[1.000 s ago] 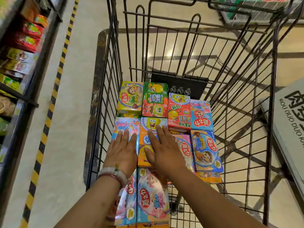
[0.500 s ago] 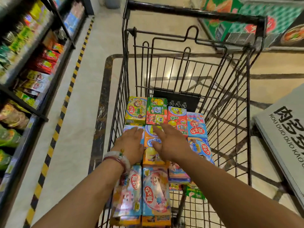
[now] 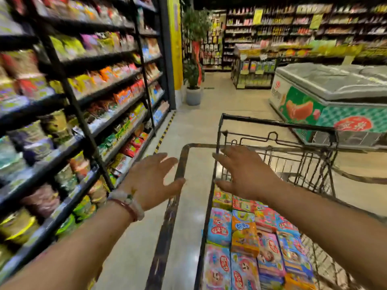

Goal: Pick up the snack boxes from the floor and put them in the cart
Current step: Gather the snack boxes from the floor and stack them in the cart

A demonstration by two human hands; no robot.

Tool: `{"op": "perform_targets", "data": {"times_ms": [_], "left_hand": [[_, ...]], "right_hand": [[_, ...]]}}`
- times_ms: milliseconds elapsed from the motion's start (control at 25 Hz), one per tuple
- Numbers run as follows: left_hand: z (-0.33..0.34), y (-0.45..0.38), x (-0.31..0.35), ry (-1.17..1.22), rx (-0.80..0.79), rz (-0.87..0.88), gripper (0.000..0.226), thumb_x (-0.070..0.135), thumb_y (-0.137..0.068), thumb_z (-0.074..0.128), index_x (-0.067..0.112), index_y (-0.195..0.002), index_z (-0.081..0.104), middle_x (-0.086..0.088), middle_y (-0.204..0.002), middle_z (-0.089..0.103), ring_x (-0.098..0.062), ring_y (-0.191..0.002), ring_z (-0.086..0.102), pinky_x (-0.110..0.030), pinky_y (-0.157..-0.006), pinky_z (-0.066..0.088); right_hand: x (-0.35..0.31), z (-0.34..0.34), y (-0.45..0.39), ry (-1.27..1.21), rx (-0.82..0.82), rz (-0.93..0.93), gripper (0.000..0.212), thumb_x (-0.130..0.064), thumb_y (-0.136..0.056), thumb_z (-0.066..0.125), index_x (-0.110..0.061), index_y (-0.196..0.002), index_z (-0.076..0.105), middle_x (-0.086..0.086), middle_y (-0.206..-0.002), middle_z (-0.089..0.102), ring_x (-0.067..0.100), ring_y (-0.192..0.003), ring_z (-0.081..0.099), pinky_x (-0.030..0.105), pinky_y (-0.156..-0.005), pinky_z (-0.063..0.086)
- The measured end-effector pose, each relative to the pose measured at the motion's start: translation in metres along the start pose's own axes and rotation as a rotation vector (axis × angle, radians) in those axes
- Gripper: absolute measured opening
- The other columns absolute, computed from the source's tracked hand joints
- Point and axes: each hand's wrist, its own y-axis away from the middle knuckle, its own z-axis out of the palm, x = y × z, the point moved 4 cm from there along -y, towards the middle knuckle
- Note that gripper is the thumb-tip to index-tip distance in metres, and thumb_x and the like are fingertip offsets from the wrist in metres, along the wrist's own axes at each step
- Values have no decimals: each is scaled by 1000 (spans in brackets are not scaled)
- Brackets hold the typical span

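The snack boxes (image 3: 249,243) lie packed flat in rows on the bottom of the wire cart (image 3: 278,130). The left hand (image 3: 150,181) and the right hand (image 3: 245,174) have lifted off them and now float above, fingers spread, holding nothing. Loading seems finished. Farther away, the camera, earlier pointing down, now shows the snack shelves (image 3: 88,97) and a freezer chest (image 3: 330,101).

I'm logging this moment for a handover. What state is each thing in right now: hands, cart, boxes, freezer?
Left hand: open, fingers spread, holding nothing.
Right hand: open, raised over the cart, empty.
Cart: upright, loaded.
Snack boxes: lying flat in rows inside the cart.
Chest freezer: lid closed.
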Motion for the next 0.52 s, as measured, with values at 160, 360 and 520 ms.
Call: {"op": "perform_targets", "data": {"times_ms": [160, 360, 520], "left_hand": [[-85, 111, -65, -180, 59, -60, 100, 79, -60, 4, 35, -147, 26, 9, -155, 24, -13, -140, 25, -31, -111, 22], [-149, 261, -123, -208, 137, -320, 105, 85, -61, 9, 28, -147, 30, 1, -148, 40, -19, -133, 39, -36, -108, 31], [-175, 367, -145, -284, 94, -560, 105, 80, -57, 8, 31, -148, 21, 3, -154, 26, -17, -140, 26, -32, -113, 24]], "right_hand": [[-112, -73, -3, -20, 77, -166, 77, -64, -79, 28, -16, -133, 54, 14, -134, 55, 36, -124, 49, 52, -104, 35], [-250, -112, 6, -137, 15, -439, 74, -69, -90, 30, -34, -152, 11, 1, -159, 13, 22, -145, 11, 39, -117, 9], [-344, -127, 13, -176, -36, -699, 75, -69, -89, 33, -35, -152, 8, -2, -159, 11, 20, -144, 11, 36, -115, 11]]}}
